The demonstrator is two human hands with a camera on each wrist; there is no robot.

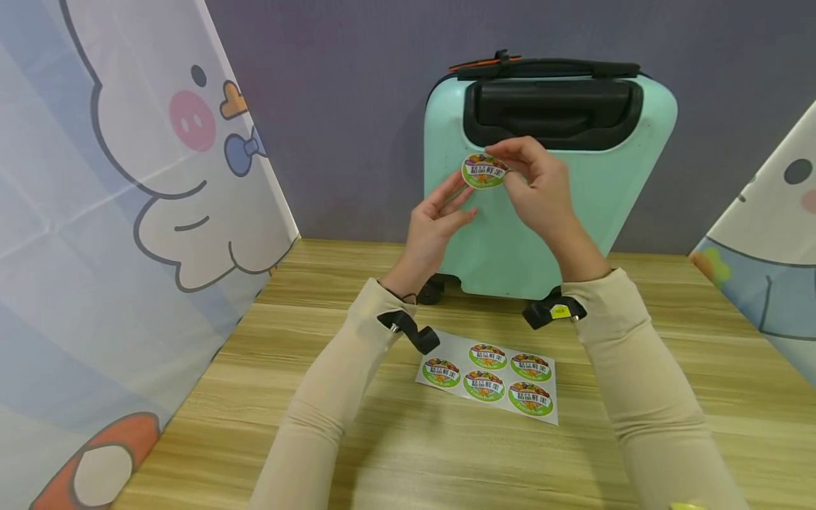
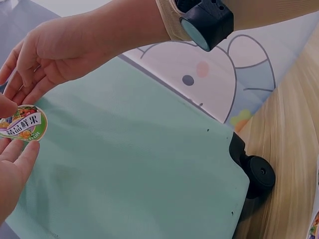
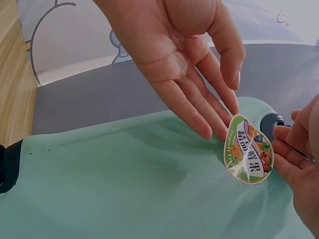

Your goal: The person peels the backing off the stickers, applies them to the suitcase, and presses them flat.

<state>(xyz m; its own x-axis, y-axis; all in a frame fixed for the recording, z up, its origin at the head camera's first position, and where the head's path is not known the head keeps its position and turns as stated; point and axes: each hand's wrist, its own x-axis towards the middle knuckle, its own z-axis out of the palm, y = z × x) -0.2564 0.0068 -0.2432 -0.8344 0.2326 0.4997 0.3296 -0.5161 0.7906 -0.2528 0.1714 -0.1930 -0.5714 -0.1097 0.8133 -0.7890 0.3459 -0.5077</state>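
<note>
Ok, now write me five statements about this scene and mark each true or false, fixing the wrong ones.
1. The left hand and the right hand are both at the loose sticker. True.
2. The loose sticker is in front of the suitcase. True.
3. The suitcase is bright red. False: it is mint green with black parts.
4. The sheet on the table bears five stickers. True.
5. The suitcase lies flat on the table. False: it stands upright, behind the sheet.
</note>
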